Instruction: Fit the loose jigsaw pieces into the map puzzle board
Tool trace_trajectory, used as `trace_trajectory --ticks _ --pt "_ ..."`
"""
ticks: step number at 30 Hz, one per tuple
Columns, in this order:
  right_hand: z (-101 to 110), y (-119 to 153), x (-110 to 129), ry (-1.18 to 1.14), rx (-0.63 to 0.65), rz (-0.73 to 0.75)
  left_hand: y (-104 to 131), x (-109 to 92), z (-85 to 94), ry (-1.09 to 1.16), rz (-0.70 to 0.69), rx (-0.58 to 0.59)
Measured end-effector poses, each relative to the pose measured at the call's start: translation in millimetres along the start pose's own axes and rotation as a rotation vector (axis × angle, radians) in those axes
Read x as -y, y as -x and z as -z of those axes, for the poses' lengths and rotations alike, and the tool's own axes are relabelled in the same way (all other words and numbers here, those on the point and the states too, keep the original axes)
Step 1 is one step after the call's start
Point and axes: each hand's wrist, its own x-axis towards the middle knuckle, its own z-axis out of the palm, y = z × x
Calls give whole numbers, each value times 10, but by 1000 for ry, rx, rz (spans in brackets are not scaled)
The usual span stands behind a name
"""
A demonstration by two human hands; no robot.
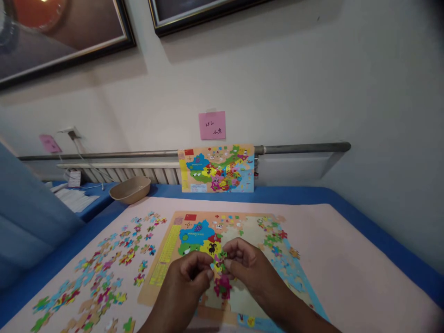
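A small puzzle piece (219, 263) is held between both hands, just above the puzzle board (166, 259). The left hand (187, 277) is curled, and the piece is pinched by its fingertips on the left side. The right hand (248, 266) is curled too, and the same piece is pinched by its thumb and fingers on the right side. The two hands are set close together, almost touching.

The puzzle board is laid flat on a pale mat (347, 268), right under the hands. Part of the map is already filled in with blue, green and yellow bits. More pink and green bits are seen below the hands.

Many loose pieces (107, 273) are spread on the mat to the left of the board. A few more pieces (277, 238) are placed at the board's right side.

A picture of the finished map (217, 169) is propped against the wall behind. A tan bowl (131, 189) is set to its left. A pink note (212, 125) is stuck above it.
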Motion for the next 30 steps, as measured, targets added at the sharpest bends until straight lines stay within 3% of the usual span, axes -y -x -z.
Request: trace_trajectory --ticks 13,20,30 --pt "-25 8 -46 -88 40 -9 -14 -6 18 27 13 7" --pt "-62 -2 -54 -88 23 -36 -10 -13 8 1 12 -98" --pt "-51 -7 -100 -95 10 -30 5 -3 -17 8 -36 -110"
